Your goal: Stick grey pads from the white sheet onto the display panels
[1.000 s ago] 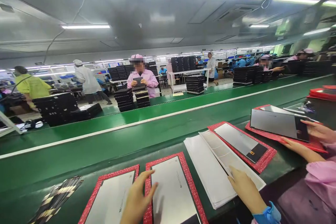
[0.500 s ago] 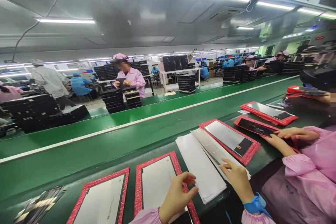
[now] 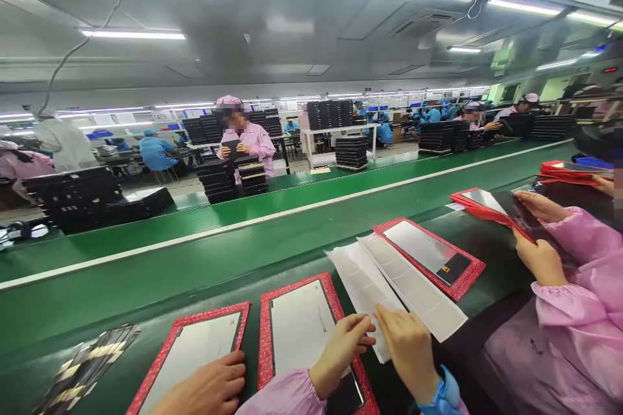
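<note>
My left hand (image 3: 343, 347), in a pink sleeve, has its fingers curled together at the left edge of a white sheet (image 3: 360, 275); what they hold is hidden. My right hand (image 3: 406, 347), with a blue wristband, pinches the sheet's lower part. A long pale strip sheet (image 3: 413, 285) lies to the right. Below my left hand is a display panel (image 3: 299, 324) on a red bubble-wrap pouch (image 3: 267, 350). Another panel (image 3: 207, 343) on red wrap lies farther left. Right of the strip, a panel (image 3: 418, 246) rests on red wrap.
Another person's hand (image 3: 209, 386) touches the left panel's wrap. At right, a pink-sleeved person's hands (image 3: 542, 259) hold a red pouch. Thin dark strips (image 3: 87, 369) lie at lower left. Beyond the green belt (image 3: 292, 207) stand black tray stacks (image 3: 217, 181) and a person.
My right hand has moved left and closed at the white sheet, near my left hand. Another hand has appeared at lower left. The person at right has lifted a red pouch. The view has shifted slightly.
</note>
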Action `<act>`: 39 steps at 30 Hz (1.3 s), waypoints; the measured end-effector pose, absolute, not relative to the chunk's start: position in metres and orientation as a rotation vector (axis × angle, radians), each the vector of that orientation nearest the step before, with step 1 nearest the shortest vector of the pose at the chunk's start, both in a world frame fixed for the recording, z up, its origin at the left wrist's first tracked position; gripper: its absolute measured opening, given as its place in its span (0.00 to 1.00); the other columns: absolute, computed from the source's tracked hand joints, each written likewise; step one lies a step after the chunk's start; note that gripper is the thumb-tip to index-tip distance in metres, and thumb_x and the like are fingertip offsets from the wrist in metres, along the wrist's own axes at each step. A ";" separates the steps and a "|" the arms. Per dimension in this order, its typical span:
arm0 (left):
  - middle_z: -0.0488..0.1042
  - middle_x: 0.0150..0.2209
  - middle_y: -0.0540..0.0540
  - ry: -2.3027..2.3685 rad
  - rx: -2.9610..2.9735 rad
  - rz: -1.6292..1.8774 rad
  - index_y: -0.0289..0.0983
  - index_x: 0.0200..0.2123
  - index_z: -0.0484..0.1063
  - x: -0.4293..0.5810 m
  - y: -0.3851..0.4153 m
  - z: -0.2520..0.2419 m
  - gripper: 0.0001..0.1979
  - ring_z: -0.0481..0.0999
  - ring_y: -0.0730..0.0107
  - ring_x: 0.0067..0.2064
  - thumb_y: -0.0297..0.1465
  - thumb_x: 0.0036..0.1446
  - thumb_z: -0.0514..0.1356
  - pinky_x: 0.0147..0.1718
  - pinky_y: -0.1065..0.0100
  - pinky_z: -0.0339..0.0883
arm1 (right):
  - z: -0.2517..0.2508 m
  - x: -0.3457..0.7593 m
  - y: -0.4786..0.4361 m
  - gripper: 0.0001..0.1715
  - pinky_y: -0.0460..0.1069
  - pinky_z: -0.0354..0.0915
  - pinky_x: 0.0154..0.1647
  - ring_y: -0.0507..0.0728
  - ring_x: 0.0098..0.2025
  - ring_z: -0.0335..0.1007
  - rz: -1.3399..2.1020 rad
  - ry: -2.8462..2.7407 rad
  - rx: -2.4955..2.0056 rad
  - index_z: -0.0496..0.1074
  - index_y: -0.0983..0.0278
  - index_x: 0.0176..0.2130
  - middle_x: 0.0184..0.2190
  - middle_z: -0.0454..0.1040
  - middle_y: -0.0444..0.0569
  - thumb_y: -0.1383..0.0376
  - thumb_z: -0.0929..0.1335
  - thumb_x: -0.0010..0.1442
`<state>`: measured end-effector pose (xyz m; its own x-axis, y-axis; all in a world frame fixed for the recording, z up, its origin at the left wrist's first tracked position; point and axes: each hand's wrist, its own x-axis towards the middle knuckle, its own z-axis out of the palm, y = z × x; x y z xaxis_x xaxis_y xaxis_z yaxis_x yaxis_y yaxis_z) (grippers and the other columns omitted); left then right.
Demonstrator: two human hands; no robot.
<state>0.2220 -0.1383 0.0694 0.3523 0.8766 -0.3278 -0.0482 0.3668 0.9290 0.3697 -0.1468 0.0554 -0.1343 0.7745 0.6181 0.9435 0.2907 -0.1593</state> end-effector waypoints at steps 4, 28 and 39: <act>0.73 0.33 0.45 0.989 0.853 0.798 0.34 0.39 0.67 0.231 -0.133 0.055 0.20 0.74 0.73 0.29 0.42 0.47 0.61 0.30 0.71 0.64 | 0.039 0.359 -0.156 0.17 0.49 0.69 0.35 0.57 0.36 0.74 0.431 -1.864 -1.456 0.71 0.63 0.47 0.35 0.78 0.50 0.62 0.66 0.57; 0.72 0.23 0.51 0.996 0.838 1.019 0.33 0.34 0.66 0.238 -0.130 0.029 0.25 0.72 0.73 0.25 0.29 0.30 0.71 0.28 0.70 0.65 | 0.014 0.370 -0.181 0.11 0.48 0.70 0.38 0.57 0.35 0.75 0.508 -1.489 -1.427 0.73 0.60 0.34 0.31 0.78 0.47 0.57 0.67 0.54; 0.71 0.22 0.53 0.970 0.861 1.072 0.35 0.32 0.67 0.240 -0.132 0.028 0.24 0.72 0.75 0.24 0.35 0.31 0.72 0.28 0.71 0.64 | 0.036 0.373 -0.174 0.17 0.45 0.70 0.29 0.57 0.29 0.76 0.916 -1.354 -1.378 0.72 0.62 0.34 0.27 0.79 0.48 0.52 0.66 0.53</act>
<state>0.2403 -0.1316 0.0284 0.1794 0.9609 -0.2109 -0.3048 0.2581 0.9168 0.3726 -0.1737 0.0364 0.1017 0.9888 0.1096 0.2660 0.0792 -0.9607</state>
